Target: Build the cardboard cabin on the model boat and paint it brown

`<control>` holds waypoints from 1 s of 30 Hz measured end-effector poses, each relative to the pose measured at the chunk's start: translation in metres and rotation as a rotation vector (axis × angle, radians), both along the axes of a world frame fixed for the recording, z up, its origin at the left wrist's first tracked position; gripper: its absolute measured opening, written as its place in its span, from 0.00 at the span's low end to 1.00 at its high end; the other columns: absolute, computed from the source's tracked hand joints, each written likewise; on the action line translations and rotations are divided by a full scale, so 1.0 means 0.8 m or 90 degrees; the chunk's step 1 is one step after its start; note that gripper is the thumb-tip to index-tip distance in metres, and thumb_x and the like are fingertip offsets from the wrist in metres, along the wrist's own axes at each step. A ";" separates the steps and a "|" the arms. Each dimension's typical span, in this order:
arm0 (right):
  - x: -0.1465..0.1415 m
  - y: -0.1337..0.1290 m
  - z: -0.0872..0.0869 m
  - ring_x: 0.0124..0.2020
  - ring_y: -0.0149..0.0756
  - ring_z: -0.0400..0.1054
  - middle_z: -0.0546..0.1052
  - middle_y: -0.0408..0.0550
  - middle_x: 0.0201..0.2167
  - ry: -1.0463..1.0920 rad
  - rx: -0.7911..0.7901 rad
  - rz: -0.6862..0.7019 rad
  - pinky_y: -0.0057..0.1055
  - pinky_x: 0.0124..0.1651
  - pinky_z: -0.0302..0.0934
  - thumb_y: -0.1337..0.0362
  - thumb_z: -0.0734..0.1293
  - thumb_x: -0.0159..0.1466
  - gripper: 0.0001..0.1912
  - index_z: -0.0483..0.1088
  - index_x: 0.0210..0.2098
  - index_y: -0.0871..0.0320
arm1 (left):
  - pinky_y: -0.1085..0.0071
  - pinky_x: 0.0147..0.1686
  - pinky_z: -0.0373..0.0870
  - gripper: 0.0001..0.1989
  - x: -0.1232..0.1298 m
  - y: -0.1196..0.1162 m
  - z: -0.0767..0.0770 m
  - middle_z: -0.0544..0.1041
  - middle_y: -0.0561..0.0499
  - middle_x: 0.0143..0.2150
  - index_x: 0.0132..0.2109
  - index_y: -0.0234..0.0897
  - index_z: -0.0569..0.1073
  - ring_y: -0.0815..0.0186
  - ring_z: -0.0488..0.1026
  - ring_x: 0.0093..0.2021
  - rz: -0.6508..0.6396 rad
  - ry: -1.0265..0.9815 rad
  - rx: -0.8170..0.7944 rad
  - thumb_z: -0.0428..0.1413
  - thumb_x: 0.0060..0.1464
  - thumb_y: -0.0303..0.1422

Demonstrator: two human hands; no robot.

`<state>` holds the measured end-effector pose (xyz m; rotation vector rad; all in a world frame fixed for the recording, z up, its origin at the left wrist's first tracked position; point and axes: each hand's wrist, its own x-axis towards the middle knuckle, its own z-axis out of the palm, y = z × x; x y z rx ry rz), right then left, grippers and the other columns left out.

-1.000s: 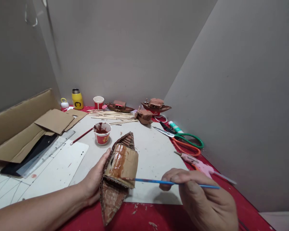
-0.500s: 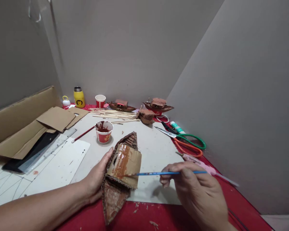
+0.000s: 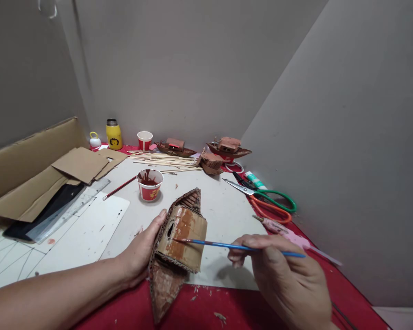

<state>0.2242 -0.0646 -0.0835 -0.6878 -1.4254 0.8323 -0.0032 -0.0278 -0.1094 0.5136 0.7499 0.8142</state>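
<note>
My left hand (image 3: 139, 254) grips a cardboard model boat (image 3: 168, 286) by its left side, the palm partly hidden behind the hull. The boat tilts upward, its curved cabin roof (image 3: 194, 238) facing me. Wet brown paint covers the left part of that roof, while the right part is bare cardboard. A dark hole shows in the cabin's left side. In my right hand (image 3: 278, 270), a thin blue paintbrush (image 3: 220, 245) is pinched between thumb and fingers. Its tip touches the painted area near the hole. Beyond the boat stands a paper cup (image 3: 150, 185) with brown paint inside.
Behind are thin wooden sticks (image 3: 161, 160), finished-looking brown boats (image 3: 229, 145), a yellow bottle (image 3: 113, 135) and another cup (image 3: 145, 141). To the right lie scissors (image 3: 271, 201) and a pink glue gun (image 3: 289, 233). Cardboard pieces (image 3: 80, 165), a ruler and a pencil (image 3: 119, 188) are left.
The brush tip has moved left and up across the roof, from the paint's right edge to near the hole. The boat has shifted slightly right in view.
</note>
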 end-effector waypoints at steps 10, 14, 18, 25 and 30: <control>0.006 -0.001 0.006 0.31 0.31 0.77 0.82 0.44 0.32 0.005 0.039 -0.069 0.26 0.35 0.75 0.62 0.67 0.71 0.08 0.80 0.43 0.51 | 0.55 0.64 0.62 0.30 -0.002 -0.001 -0.005 0.81 0.46 0.56 0.59 0.39 0.76 0.52 0.76 0.57 0.022 0.015 -0.003 0.55 0.60 0.54; 0.007 0.000 -0.001 0.31 0.34 0.78 0.81 0.45 0.32 -0.043 0.051 -0.031 0.31 0.32 0.75 0.62 0.67 0.71 0.08 0.80 0.45 0.51 | 0.54 0.64 0.64 0.30 0.000 0.000 -0.002 0.81 0.45 0.56 0.59 0.37 0.76 0.50 0.76 0.58 0.015 0.009 -0.008 0.56 0.60 0.53; 0.010 0.002 -0.007 0.29 0.36 0.77 0.82 0.47 0.32 -0.047 0.059 -0.139 0.34 0.31 0.75 0.63 0.67 0.70 0.08 0.80 0.44 0.50 | 0.53 0.65 0.62 0.31 0.000 0.000 -0.002 0.81 0.44 0.56 0.58 0.37 0.77 0.49 0.76 0.58 0.036 0.050 0.007 0.57 0.58 0.55; 0.006 -0.004 0.001 0.32 0.36 0.77 0.82 0.47 0.32 -0.058 0.081 -0.001 0.32 0.31 0.75 0.64 0.66 0.71 0.09 0.80 0.46 0.52 | 0.53 0.65 0.63 0.31 0.002 -0.003 0.006 0.80 0.43 0.57 0.60 0.36 0.76 0.49 0.75 0.60 0.020 0.030 0.013 0.56 0.59 0.53; 0.006 -0.008 0.005 0.30 0.37 0.76 0.82 0.47 0.31 -0.032 0.098 -0.040 0.34 0.31 0.74 0.63 0.66 0.71 0.09 0.80 0.45 0.50 | 0.57 0.66 0.62 0.29 0.004 -0.001 0.010 0.81 0.45 0.56 0.59 0.37 0.77 0.52 0.73 0.62 0.027 0.017 0.042 0.56 0.60 0.53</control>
